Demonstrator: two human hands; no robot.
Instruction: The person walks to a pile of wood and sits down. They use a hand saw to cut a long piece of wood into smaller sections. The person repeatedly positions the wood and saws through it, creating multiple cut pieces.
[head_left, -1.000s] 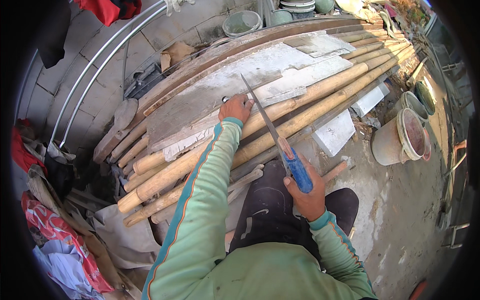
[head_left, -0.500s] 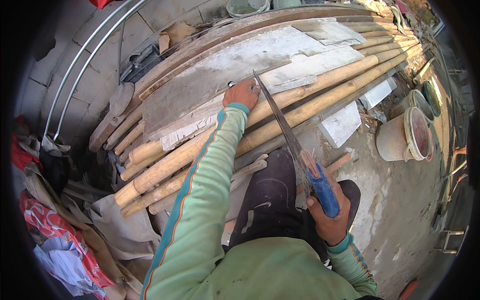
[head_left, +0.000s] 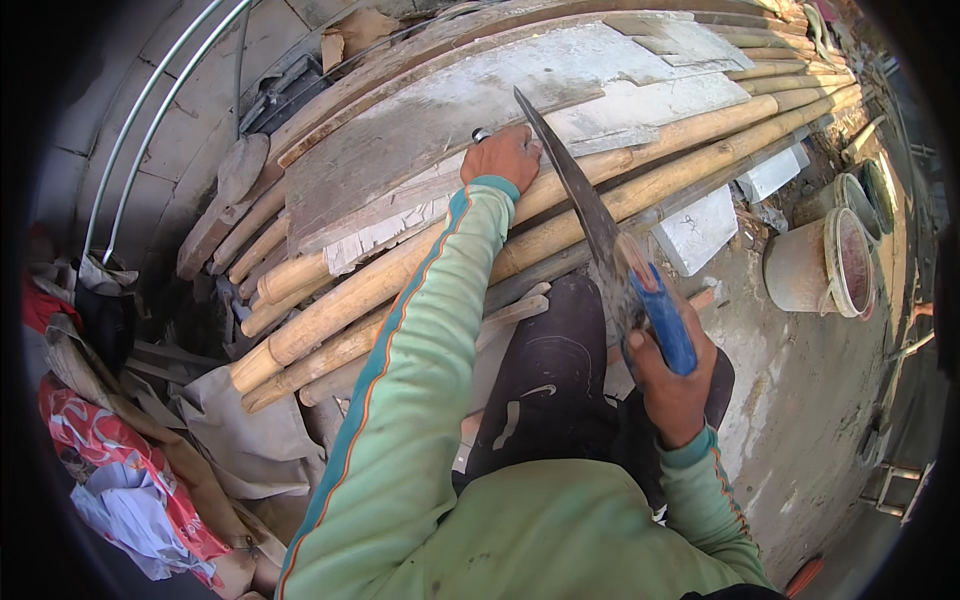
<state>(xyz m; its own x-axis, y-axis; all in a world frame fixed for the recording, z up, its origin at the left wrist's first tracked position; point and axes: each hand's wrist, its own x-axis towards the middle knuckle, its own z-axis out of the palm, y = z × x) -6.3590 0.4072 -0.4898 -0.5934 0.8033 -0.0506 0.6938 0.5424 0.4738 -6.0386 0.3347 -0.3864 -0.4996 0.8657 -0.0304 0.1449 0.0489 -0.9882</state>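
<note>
My left hand [head_left: 500, 160] is closed on the pile at the upper middle, between a thick bamboo pole [head_left: 330, 330] and a pale weathered board [head_left: 400, 140]. A small shiny, dark-rimmed object [head_left: 481, 135] shows by its knuckles; what the fingers hold is unclear. My right hand [head_left: 668, 385] grips the blue handle [head_left: 668, 325] of a handsaw. The saw's long dark blade [head_left: 575, 190] slants up and left over the poles, its tip just above my left hand; whether it touches the wood I cannot tell.
Stained buckets [head_left: 800, 275] and white slabs [head_left: 690, 235] lie right of the pile on a concrete floor [head_left: 790, 420]. Bent metal tubes [head_left: 150, 140] stand by the block wall at left, above cloths and plastic sacks [head_left: 120, 460]. My dark-clad knees [head_left: 540, 370] are below the pile.
The view has shifted, so the top buckets have left it. My left hand appears higher and further right. My right hand with the saw moved right and down, then back up.
</note>
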